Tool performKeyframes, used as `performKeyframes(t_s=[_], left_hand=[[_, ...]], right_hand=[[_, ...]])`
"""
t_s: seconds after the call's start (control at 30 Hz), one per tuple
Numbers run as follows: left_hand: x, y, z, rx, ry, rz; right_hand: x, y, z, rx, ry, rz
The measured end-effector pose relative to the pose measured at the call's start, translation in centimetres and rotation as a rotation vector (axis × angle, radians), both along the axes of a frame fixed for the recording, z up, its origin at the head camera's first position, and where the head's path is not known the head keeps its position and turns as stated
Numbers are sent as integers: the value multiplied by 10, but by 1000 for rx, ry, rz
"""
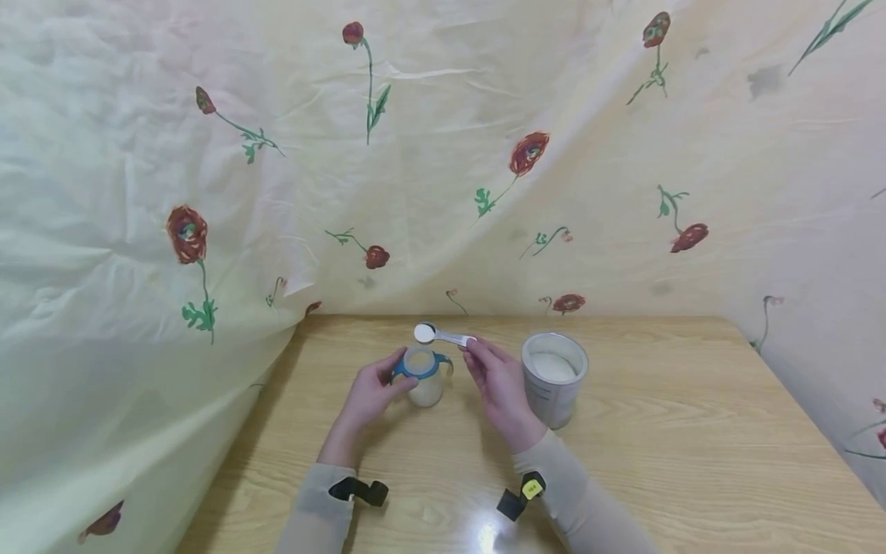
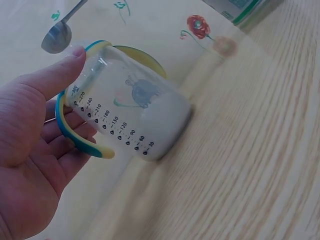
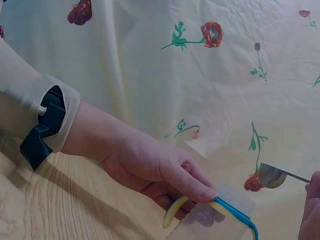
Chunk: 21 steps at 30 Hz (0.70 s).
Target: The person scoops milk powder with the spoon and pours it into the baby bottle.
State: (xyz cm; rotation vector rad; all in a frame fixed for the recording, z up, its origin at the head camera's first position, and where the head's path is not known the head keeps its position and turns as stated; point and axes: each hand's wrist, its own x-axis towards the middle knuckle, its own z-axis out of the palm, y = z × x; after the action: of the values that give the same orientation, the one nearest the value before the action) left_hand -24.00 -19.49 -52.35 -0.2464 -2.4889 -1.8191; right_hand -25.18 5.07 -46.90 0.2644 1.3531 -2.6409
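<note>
My left hand (image 1: 369,394) holds a clear baby bottle (image 1: 425,393) around its neck, at the blue and yellow ring with two curved handles. The bottle stands upright and uncapped on the table. Measuring marks run down its side in the left wrist view, and whitish contents (image 2: 164,122) fill its lower part. A metal measuring spoon (image 1: 453,338) is pinched by the end of its handle in my right hand (image 1: 500,385). White powder fills the spoon's bowl (image 1: 424,332), which is raised just above and beyond the bottle's open mouth.
To the right of my right hand stands an open can (image 1: 547,400) with white powder inside. The wooden table (image 1: 692,431) meets a hanging flower-print cloth (image 1: 443,169) at the back, and the cloth also drapes along both sides. Each sleeve carries a dark wrist camera (image 1: 512,504).
</note>
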Motion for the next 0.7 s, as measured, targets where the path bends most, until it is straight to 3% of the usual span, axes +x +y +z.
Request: performKeyframes(t_s=[0.7], left_hand=[[0,0,-5,4,16,4]], right_hand=[[1,-1,-3,159,94,-17]])
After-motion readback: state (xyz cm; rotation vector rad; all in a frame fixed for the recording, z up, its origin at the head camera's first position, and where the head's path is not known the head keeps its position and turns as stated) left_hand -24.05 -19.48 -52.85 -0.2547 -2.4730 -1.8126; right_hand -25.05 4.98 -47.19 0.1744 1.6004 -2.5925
